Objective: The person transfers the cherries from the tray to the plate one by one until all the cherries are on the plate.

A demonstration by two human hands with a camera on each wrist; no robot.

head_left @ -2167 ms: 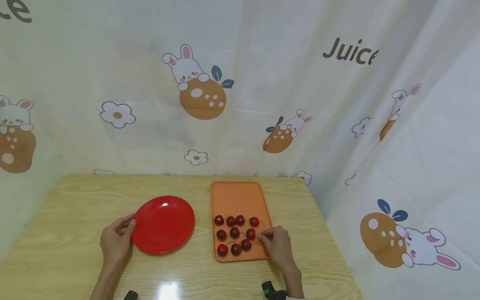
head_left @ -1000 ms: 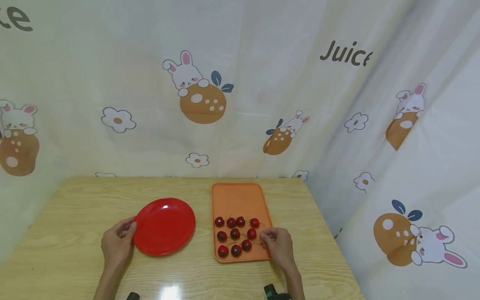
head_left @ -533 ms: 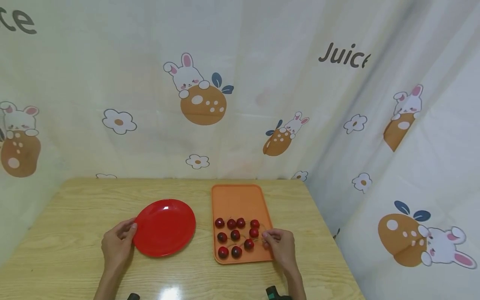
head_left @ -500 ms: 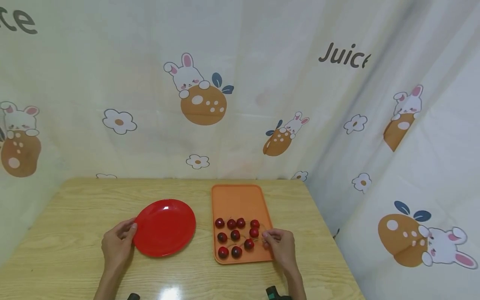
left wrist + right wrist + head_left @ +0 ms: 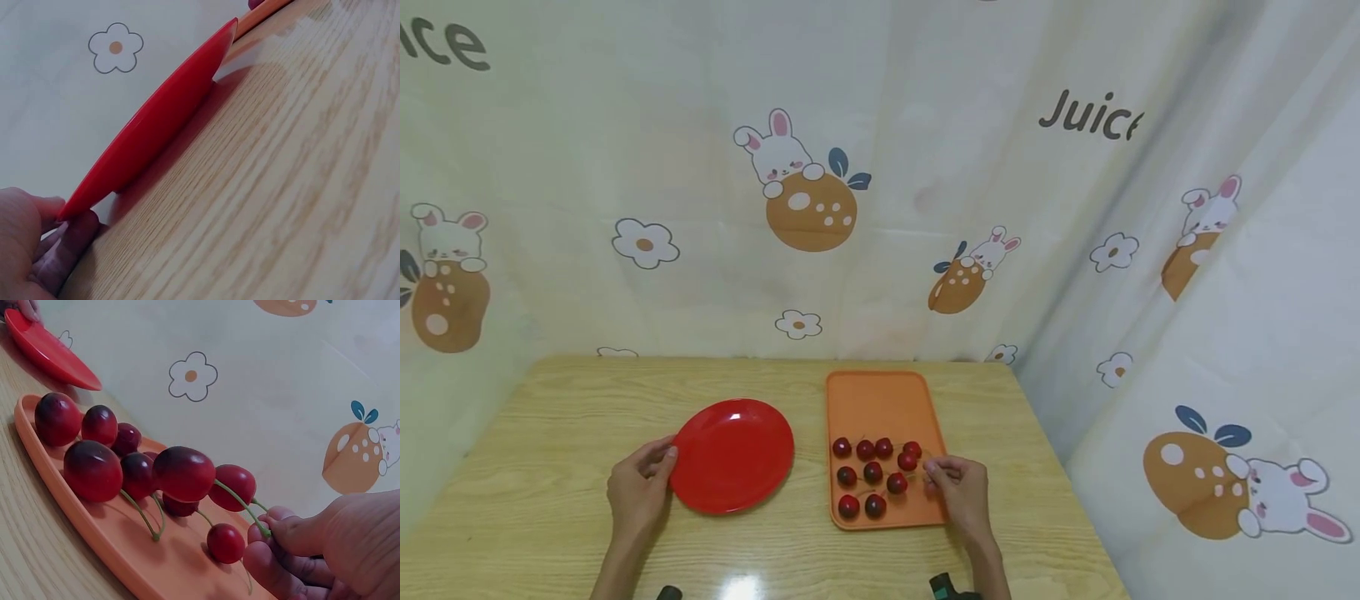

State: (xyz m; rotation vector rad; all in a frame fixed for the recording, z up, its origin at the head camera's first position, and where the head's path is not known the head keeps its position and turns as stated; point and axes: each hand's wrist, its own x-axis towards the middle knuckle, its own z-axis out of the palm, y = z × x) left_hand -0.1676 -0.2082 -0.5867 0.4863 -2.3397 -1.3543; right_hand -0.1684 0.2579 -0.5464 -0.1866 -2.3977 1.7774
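Curtained-off work corner, type of building not determinable: a wood-grain bench (image 5: 812, 554) at six o'clock, enclosed from nine through twelve to three by a cartoon-printed curtain (image 5: 891, 287).

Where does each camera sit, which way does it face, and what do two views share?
Head: worn on the head, facing forward and down at the red plate, orange tray and curtain; the left hand and right hand show.
Left wrist: worn on that wrist, facing low across the table past the plate; the left hand shows.
Right wrist: worn on that wrist, facing across the tray and cherries; right hand lower right, part of the left upper left.
Both wrist views show the plate and tray.
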